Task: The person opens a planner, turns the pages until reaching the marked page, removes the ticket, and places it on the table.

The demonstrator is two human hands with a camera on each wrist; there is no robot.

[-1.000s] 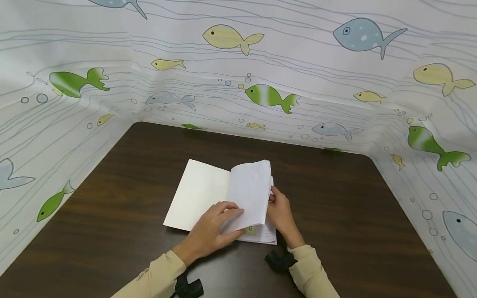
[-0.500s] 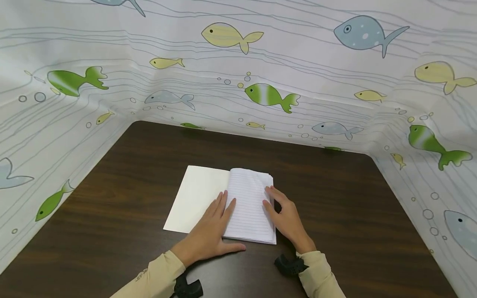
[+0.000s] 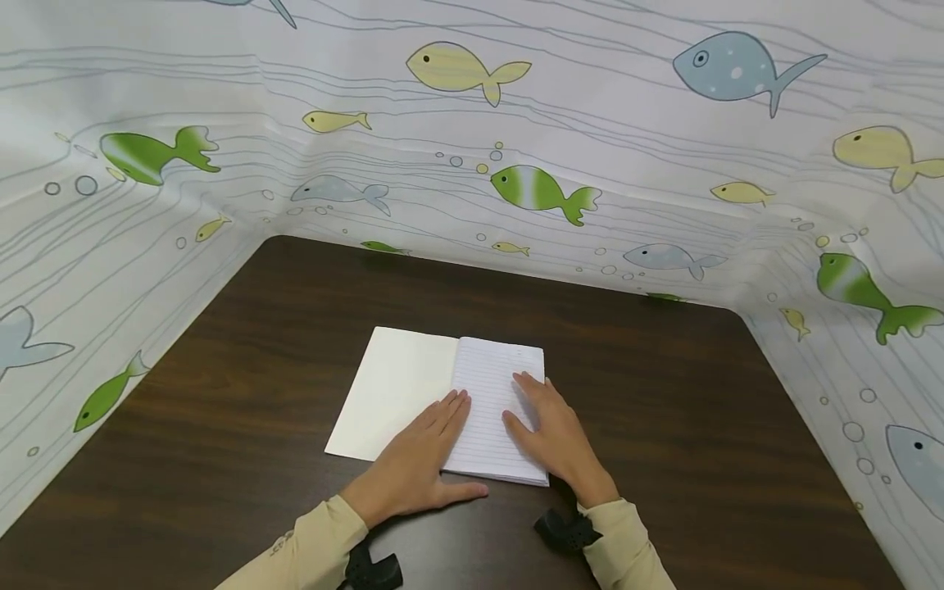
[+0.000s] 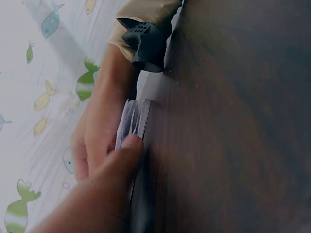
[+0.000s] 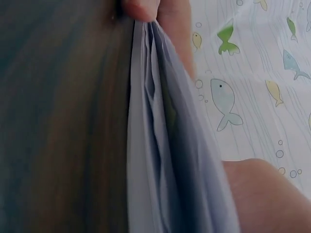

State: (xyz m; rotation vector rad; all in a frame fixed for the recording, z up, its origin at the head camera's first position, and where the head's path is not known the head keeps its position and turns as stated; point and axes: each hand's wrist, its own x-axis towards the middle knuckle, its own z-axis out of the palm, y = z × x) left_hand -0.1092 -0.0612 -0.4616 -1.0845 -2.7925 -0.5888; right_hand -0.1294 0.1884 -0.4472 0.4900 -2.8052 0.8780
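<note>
An open notebook (image 3: 487, 442) lies in the middle of the table, a blank white left side (image 3: 398, 377) and a lined right page (image 3: 490, 369) facing up. Across its fold my left hand (image 3: 413, 467) rests flat, thumb spread out beyond the near edge. My right hand (image 3: 560, 434) rests with spread fingers on the lined page by its right edge. In the right wrist view the page edges (image 5: 155, 121) fan slightly apart, with a bit of yellow-green deep between the sheets. Seen low in the left wrist view, my left thumb (image 4: 132, 141) is at the notebook's near edge.
The dark wood-grain table (image 3: 258, 393) extends around the notebook. A white cloth wall (image 3: 442, 188) printed with fish rises along its back and both sides. Black cameras (image 3: 568, 533) are strapped at both wrists, below beige sleeves (image 3: 627, 549).
A second ago both hands were at a raised bundle of pages; those pages now lie down on the right side. The left hand has flattened along the fold, and the right has moved onto the page.
</note>
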